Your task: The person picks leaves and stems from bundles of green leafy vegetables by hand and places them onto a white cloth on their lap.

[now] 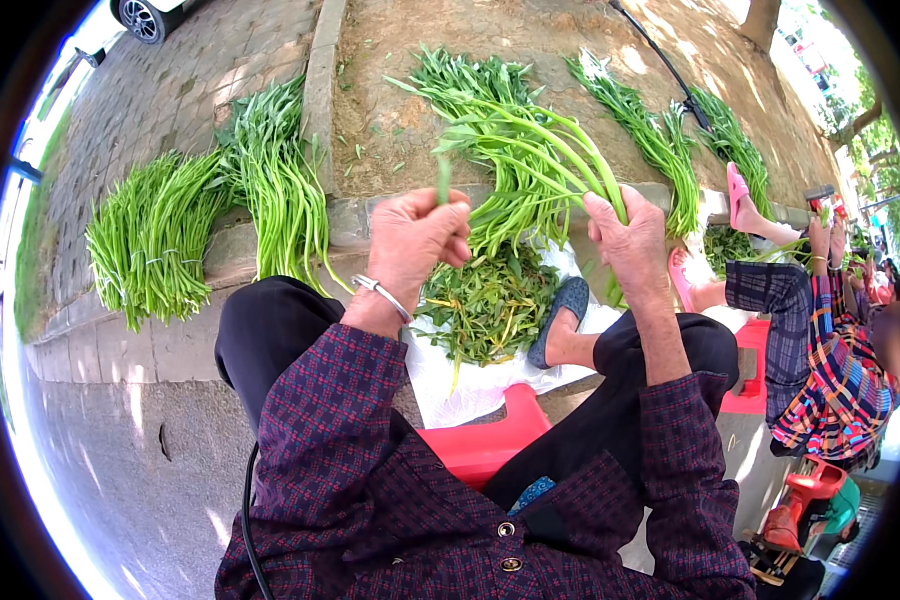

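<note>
My right hand (pixel 630 229) grips a small bunch of long green leafy stems (pixel 570 146), likely water spinach, with the leafy ends fanning out to the upper left. My left hand (pixel 420 229), a silver bangle on its wrist, pinches a blurred green leaf (pixel 443 180) between thumb and fingers. Between my knees, a heap of torn-off leaves (pixel 491 304), some yellowed, rests on a white plastic sheet (pixel 450 401). Just beyond my hands, a larger pile of the leafy stems (pixel 525 202) lies across the stone kerb (pixel 356 217).
To the left are a tied bundle of stems (pixel 154 240) and a loose leafy pile (pixel 277 180). More stems (pixel 652 139) lie at right on the soil, near a black pole (pixel 664 60). A co-worker in plaid (pixel 825 375) sits at right. A red plastic stool (pixel 487 442) is beneath me.
</note>
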`<state>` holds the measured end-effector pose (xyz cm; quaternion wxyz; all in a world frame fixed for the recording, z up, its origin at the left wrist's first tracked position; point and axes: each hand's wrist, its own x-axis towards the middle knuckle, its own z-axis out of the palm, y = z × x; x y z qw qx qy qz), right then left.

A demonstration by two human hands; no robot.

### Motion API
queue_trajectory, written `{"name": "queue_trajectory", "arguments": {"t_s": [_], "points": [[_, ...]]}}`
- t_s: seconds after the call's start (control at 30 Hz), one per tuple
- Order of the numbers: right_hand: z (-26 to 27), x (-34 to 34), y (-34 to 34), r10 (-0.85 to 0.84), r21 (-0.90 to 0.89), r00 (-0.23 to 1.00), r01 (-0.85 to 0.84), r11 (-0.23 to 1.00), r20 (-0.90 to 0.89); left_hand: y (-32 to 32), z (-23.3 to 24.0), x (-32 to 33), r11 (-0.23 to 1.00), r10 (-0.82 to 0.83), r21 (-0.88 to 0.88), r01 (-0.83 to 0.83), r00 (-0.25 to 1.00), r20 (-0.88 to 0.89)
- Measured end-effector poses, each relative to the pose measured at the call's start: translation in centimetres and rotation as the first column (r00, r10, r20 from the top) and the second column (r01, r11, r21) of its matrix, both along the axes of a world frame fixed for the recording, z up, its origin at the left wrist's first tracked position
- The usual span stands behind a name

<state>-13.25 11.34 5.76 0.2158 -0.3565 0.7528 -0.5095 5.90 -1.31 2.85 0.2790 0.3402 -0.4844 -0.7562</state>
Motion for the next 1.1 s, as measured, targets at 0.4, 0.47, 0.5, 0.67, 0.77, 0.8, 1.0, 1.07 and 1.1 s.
{"name": "queue_trajectory", "arguments": {"t_s": [0.4,0.47,0.5,0.67,0.77,0.8,1.0,1.07,1.1], "points": [[0.8,-1.8,0.2,-0.028,-0.009,0.999,0.028,1.0,0.043,1.8,-0.3,-1.4,0.849,-0.512,-0.042,0.526,0.841,0.174],[0.8,-1.9,0.2,-0.034,-0.018,0.999,0.034,0.999,0.038,1.9,-0.9,-1.4,0.828,-0.551,-0.042,0.56,0.824,0.132],[0.8,-2.0,0.2,-0.038,-0.02,0.999,0.039,0.999,0.032,1.9,-1.1,-1.5,0.816,-0.571,-0.042,0.577,0.814,0.108],[1.2,-3.2,0.7,-0.077,-0.058,0.996,0.079,0.995,0.044,1.8,-0.8,-1.5,0.755,-0.618,-0.062,0.652,0.741,0.263],[1.4,-3.3,0.7,-0.075,-0.077,0.995,0.08,0.994,0.066,1.9,-1.0,-1.3,0.769,-0.61,-0.049,0.637,0.754,0.244],[1.3,-3.4,0.8,-0.076,-0.08,0.995,0.082,0.993,0.07,1.9,-1.2,-1.4,0.774,-0.607,-0.045,0.631,0.761,0.228],[1.4,-4.0,0.9,-0.112,-0.098,0.991,0.118,0.988,0.069,2.3,-1.7,-1.6,0.799,-0.563,-0.072,0.597,0.785,0.259],[1.7,-4.3,1.2,-0.113,-0.119,0.989,0.125,0.985,0.098,2.4,-2.4,-1.7,0.81,-0.549,-0.081,0.581,0.799,0.245],[1.8,-4.4,1.2,-0.111,-0.132,0.987,0.126,0.983,0.116,2.4,-2.5,-1.6,0.816,-0.54,-0.085,0.571,0.807,0.24]]}}
